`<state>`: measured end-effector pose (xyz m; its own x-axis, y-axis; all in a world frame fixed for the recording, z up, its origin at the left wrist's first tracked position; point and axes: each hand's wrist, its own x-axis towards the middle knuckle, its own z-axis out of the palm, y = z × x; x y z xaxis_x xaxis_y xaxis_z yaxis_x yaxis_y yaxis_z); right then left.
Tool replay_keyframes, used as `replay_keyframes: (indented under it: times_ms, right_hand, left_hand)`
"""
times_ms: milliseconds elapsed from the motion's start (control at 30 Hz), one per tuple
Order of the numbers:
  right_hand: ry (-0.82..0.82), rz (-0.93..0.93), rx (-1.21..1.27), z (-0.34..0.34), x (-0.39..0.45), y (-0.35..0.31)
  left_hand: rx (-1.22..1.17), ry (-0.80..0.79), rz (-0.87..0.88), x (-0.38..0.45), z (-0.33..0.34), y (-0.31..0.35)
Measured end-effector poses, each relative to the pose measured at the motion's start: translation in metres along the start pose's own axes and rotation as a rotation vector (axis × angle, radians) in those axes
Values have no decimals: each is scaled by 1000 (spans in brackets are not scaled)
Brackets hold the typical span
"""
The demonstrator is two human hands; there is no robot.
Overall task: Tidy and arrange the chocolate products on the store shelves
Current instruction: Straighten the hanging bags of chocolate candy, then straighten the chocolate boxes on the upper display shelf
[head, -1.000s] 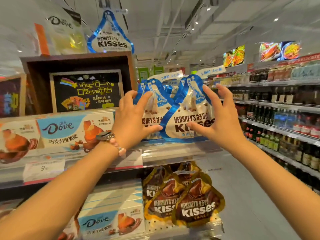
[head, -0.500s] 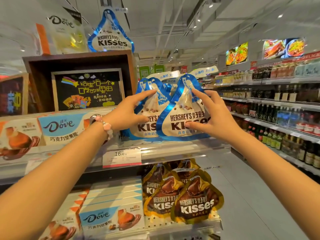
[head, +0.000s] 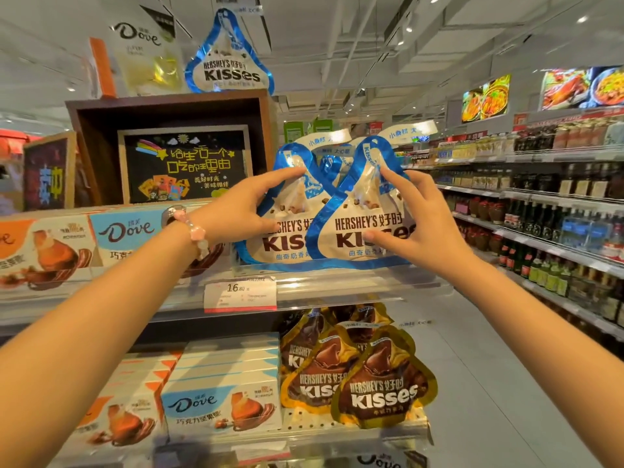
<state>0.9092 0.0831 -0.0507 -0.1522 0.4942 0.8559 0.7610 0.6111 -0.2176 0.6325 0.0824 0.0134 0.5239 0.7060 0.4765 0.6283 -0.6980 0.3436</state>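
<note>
1. a person's left hand (head: 243,211) pinches the left blue-and-white teardrop-shaped foil bag of hershey's kisses (head: 287,238), forefinger near its tip, thumb on the front.
2. the right hand (head: 412,224) grips the right blue-and-white teardrop foil bag (head: 358,231) the same way; this bag overlaps the left one.
3. both bags stand upright on the clear plastic shelf (head: 354,285), just above the white price tag (head: 240,293).
4. below the tag sit gold-and-brown kisses bags (head: 374,390); left of it, light-blue dove cartons (head: 125,234).
5. a pink bead bracelet (head: 196,231) circles the left wrist.
</note>
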Motion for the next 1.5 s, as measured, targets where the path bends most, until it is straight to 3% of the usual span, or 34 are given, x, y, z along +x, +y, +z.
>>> replay_keyframes:
  times_ms: [400,567,767,933,1133,1267,1500]
  right_hand:
    - [183,-159,-169,15,-9,-9]
    - [217,-381,-220,27,1,-38]
    - [172,-480,-208,55,30,-93]
    - [-5,-457,-142,77,63,-145]
    - [-344,-244,-74,113,94,-198]
    - [-587,-87,-99,127,113,-220]
    - [-810,142,-79,148,140,-236]
  left_hand:
    - [157,186,-13,-15,3,5]
    - [298,350,91,-38,-14,-4]
    - [440,383,72,-67,-57,-26]
    - [488,333,-45,-97,-100,-59]
    - [448,100,-226,-123,-142,-104]
    - [469,41,-237,-136,-161,-129]
    - [450,-232,-379,-140,-190,-163]
